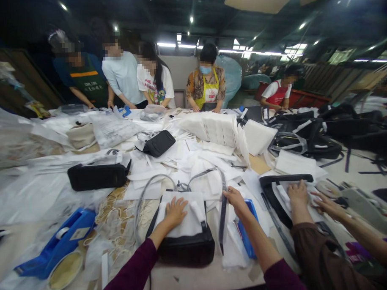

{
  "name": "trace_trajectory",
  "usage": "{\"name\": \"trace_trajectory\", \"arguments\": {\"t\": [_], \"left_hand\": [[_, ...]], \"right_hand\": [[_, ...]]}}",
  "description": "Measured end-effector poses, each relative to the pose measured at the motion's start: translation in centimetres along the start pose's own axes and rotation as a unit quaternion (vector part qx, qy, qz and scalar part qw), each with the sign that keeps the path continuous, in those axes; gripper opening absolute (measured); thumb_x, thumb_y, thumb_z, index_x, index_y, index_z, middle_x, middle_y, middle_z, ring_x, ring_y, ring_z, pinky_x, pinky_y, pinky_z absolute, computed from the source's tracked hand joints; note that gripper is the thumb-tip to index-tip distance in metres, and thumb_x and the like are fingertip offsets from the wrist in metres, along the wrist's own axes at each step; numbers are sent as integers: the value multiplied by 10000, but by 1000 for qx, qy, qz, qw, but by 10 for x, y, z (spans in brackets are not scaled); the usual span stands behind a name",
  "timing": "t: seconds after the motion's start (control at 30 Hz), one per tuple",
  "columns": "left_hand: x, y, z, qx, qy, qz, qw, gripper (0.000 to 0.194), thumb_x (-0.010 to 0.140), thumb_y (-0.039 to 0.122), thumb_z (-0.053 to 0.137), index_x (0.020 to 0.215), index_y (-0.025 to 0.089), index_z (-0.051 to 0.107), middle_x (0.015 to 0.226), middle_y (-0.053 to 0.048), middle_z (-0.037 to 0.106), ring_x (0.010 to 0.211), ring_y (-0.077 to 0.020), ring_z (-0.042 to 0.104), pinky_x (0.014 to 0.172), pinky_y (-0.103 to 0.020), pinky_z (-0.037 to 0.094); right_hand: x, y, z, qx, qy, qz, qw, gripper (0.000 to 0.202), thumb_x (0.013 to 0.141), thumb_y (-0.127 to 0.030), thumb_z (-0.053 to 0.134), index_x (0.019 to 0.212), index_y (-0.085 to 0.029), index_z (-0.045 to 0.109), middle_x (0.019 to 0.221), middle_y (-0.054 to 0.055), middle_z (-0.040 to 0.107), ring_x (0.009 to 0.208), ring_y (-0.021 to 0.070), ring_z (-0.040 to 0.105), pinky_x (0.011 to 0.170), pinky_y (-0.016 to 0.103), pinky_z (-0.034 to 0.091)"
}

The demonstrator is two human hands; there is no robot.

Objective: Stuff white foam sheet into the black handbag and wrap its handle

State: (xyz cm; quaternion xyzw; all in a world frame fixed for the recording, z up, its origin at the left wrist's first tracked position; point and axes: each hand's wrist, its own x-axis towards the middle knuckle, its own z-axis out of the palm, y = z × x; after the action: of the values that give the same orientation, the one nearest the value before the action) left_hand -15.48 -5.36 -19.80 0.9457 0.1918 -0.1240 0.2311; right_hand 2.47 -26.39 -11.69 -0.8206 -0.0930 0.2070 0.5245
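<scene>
Although the head view takes in the whole table, much of what lies on it is buried under loose white sheets and clear plastic, so few outlines read cleanly. At six o'clock of the frame sits a black bag, its mouth filled with white paper stuffing that hides the inside. My left hand lies flat on that stuffing, fingers spread apart and gripping nothing. My right hand, just at three o'clock of the bag, rests with fingers together near the top of a dark strap; whether it pinches the strap cannot be told. A blue packet shows only partly under the right forearm. At eight o'clock a blue tape dispenser runs toward the table's near edge, beside a heap of cord. At four o'clock a co-worker's hands press into another black bag, whose lower part their brown sleeve covers. Further black bags lie at ten o'clock. Other people stand along the far edge at twelve o'clock. Bare tabletop shows only at the near edge and far right.
</scene>
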Motion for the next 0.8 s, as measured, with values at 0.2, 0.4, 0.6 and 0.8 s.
{"name": "trace_trajectory", "arguments": {"t": [0.2, 0.4, 0.6, 0.8], "left_hand": [[-22, 20, -42, -329, 120, 27, 936, 356, 855, 253, 445, 1156, 143, 599, 1285, -131, 550, 1233, -231, 452, 1101, -418, 297], [-47, 77, -71, -829, -113, 55, 545, 317, 836, 385, 601, 962, 99, 652, 1062, -150, 654, 990, -215, 616, 943, -359, 448], [-51, 132, -76, -911, -126, 35, 392, 243, 879, 235, 563, 1062, 90, 633, 1048, -99, 661, 776, -118, 614, 701, -218, 480], [-55, 147, -67, -900, -65, -7, 432, 232, 725, 232, 744, 852, 103, 599, 670, 6, 569, 511, -53, 475, 448, -165, 316]], "right_hand": [[-78, -79, -9, 296, -211, 13, 932, 377, 629, -388, 761, 843, -167, 543, 644, -17, 565, 515, 92, 492, 517, 216, 428], [-148, -77, 1, 361, -354, 85, 858, 344, 699, -356, 759, 906, -167, 559, 620, -34, 511, 465, 59, 440, 445, 176, 368], [-164, -37, -12, 411, -415, 151, 798, 237, 723, -258, 738, 820, -158, 548, 576, -63, 447, 367, 12, 317, 342, 154, 218], [-182, -21, -18, 364, -347, 146, 852, 359, 814, -474, 616, 1039, -206, 537, 727, -35, 553, 338, 8, 328, 313, 161, 247]]}}
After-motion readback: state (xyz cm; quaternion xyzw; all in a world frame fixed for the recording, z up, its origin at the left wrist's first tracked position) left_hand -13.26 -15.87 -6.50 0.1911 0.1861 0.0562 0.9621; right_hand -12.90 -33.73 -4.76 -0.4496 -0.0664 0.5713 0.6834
